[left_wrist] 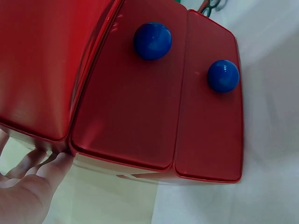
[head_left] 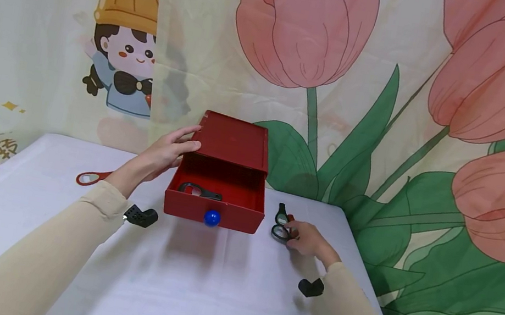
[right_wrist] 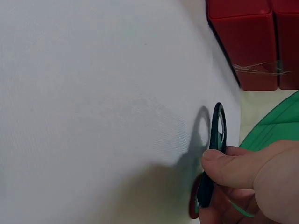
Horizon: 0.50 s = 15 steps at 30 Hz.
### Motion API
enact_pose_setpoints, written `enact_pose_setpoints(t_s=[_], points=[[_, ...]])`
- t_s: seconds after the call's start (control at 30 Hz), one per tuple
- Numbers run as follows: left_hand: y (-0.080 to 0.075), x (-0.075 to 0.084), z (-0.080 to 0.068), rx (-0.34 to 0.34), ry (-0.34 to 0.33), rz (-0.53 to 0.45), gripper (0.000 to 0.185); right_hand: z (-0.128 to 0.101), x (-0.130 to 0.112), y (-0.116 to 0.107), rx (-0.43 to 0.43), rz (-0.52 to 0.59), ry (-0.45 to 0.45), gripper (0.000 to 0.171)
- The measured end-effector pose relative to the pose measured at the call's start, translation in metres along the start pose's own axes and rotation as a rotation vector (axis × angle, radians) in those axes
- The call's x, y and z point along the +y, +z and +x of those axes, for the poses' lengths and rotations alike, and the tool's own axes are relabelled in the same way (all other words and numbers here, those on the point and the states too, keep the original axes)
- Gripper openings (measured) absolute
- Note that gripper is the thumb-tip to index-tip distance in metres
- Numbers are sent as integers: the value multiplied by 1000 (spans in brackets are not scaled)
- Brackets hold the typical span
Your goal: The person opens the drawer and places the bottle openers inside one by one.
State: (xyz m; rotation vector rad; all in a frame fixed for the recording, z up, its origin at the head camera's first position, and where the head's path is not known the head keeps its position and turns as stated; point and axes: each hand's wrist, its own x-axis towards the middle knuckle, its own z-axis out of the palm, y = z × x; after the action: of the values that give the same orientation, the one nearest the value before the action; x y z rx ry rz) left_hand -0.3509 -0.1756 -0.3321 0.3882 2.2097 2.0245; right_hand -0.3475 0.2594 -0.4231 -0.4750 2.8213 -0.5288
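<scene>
A red drawer box (head_left: 234,140) stands at the back of the table, its top drawer (head_left: 241,224) pulled out. Inside that drawer lies a black magnifying glass (head_left: 200,191). My left hand (head_left: 164,153) rests against the box's left side, fingers fairly straight, thumb by the top edge. To the right of the box, my right hand (head_left: 309,240) pinches a dark magnifying glass (right_wrist: 215,130) by its handle, between thumb and fingers. Beside it on the table are another dark magnifying glass (head_left: 281,216) and a red-rimmed one (right_wrist: 194,198), partly hidden by the hand.
A red magnifying glass (head_left: 91,178) lies at the table's left, partly behind my left forearm. Two lower drawers with blue knobs (left_wrist: 153,41) are closed. A white cloth (head_left: 190,292) covers the table, and a printed curtain (head_left: 215,23) hangs behind it.
</scene>
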Motion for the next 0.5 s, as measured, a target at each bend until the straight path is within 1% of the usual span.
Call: enact_pose_setpoints(t_s=[0.13, 0.37, 0.5], points=[[0, 1, 0, -2, 4, -2, 75, -2, 1, -11, 15, 5, -65, 43], [-1, 1, 0, -1, 6, -3, 75, -8, -5, -30, 20, 27, -97, 46], [0, 0, 1, -1, 5, -2, 75, -14, -13, -40, 20, 31, -141, 46]])
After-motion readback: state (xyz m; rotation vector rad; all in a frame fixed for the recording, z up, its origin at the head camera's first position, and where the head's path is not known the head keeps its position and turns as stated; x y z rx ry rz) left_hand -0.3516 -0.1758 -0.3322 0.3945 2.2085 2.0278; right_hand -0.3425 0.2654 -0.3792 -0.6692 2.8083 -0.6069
